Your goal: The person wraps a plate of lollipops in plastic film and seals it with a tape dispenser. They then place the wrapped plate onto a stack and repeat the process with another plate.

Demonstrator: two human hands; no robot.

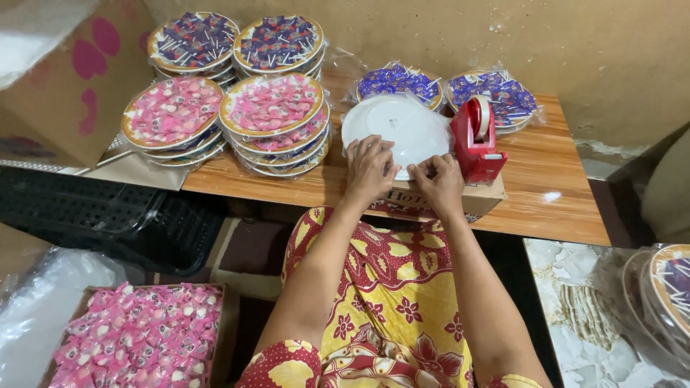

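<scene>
Here, both hands [406, 176] curled, fingertips pressing upturned white plate [402, 126].

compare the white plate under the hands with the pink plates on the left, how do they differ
The white plate lies face down, showing a plain underside; the pink plates lie face up, filled with pink sweets. The white plate is single, resting on a box under both hands; the pink plates sit in stacks on the table, untouched. Both are round and similar in size.
</scene>
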